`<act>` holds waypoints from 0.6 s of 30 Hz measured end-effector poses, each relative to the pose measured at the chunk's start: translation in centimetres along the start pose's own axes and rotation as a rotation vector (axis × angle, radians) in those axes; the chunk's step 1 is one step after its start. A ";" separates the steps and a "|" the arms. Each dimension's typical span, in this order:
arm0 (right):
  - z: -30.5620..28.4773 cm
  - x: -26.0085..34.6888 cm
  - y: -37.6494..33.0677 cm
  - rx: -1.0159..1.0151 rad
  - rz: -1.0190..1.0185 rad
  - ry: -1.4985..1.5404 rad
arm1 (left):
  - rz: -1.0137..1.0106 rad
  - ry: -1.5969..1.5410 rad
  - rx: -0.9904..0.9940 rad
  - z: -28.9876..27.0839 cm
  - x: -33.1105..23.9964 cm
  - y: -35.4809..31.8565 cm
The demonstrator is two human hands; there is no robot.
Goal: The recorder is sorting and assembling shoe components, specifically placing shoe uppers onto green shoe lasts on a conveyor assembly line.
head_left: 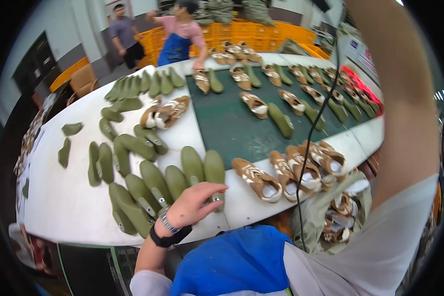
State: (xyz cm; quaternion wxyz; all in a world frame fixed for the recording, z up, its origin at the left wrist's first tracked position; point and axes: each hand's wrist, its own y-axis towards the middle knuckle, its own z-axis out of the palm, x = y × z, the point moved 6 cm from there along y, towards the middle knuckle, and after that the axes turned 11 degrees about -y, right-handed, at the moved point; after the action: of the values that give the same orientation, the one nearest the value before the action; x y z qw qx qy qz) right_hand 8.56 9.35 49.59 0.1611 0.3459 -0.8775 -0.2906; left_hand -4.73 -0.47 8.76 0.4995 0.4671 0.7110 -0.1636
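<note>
My left hand (pixel 195 203), with a metal watch and a black band at the wrist, is at the near edge of the white table. Its fingers are apart, over the heel end of a green shoe last (pixel 214 170); whether they touch it I cannot tell. More green lasts lie close by, among them one last (pixel 154 182) and another last (pixel 129 207) beside my wrist. My right forearm (pixel 404 113) rises up the right side, and its hand is beyond the top edge. Right of my left hand, a brown and white shoe (pixel 257 180) lies at the table edge.
Shoes and lasts line a green belt (pixel 222 126). A black cable (pixel 314 123) hangs across it. A sack of shoes (pixel 338 212) stands at the near right. Across the table a person in a blue apron (pixel 175 49) touches a shoe; another person (pixel 125 37) stands behind.
</note>
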 end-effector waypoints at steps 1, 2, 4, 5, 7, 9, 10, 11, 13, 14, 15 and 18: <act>2.0 0.5 2.1 0.006 -0.028 0.044 | -0.008 0.060 -0.132 -2.3 0.6 -2.5; 5.9 -0.6 3.3 0.028 0.142 0.013 | -0.083 0.095 -0.260 -4.2 1.9 -5.3; 16.5 -7.3 3.8 0.093 0.227 -0.003 | -0.272 0.032 -0.403 -6.7 4.2 -10.0; 21.6 -10.8 5.4 0.141 0.124 0.044 | -0.298 0.032 -0.499 -7.6 5.8 -12.9; 30.9 -10.0 2.5 0.354 0.171 -0.094 | -0.445 0.058 -0.690 -9.1 7.4 -19.0; 39.4 -11.8 -0.8 0.341 0.275 0.154 | -0.559 0.067 -0.803 -9.4 10.1 -23.5; 42.7 -13.8 -2.0 0.344 0.358 0.245 | -0.541 0.135 -0.815 -9.5 10.1 -24.0; 45.6 -14.9 -2.5 0.416 0.400 0.237 | -0.641 -0.034 -0.867 -9.1 11.8 -25.5; 49.7 -17.3 -2.8 0.296 0.489 0.205 | -0.781 -0.190 -0.854 -8.9 11.9 -24.7; 50.8 -17.1 -1.9 0.249 0.481 0.194 | -0.688 -0.104 -0.882 -9.2 12.2 -24.6; 51.8 -17.5 -1.3 0.204 0.483 0.176 | -0.692 -0.167 -0.883 -9.1 13.1 -24.2; 54.6 -18.5 -0.8 0.251 0.423 0.078 | -0.686 -0.159 -0.876 -10.2 14.1 -20.8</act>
State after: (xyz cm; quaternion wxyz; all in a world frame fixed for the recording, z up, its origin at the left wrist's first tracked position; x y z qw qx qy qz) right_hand -4.36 43.64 5.07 0.2077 0.1826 -0.9528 -0.1256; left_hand -28.57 3.16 -3.72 0.6172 -0.0558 0.7837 -0.0409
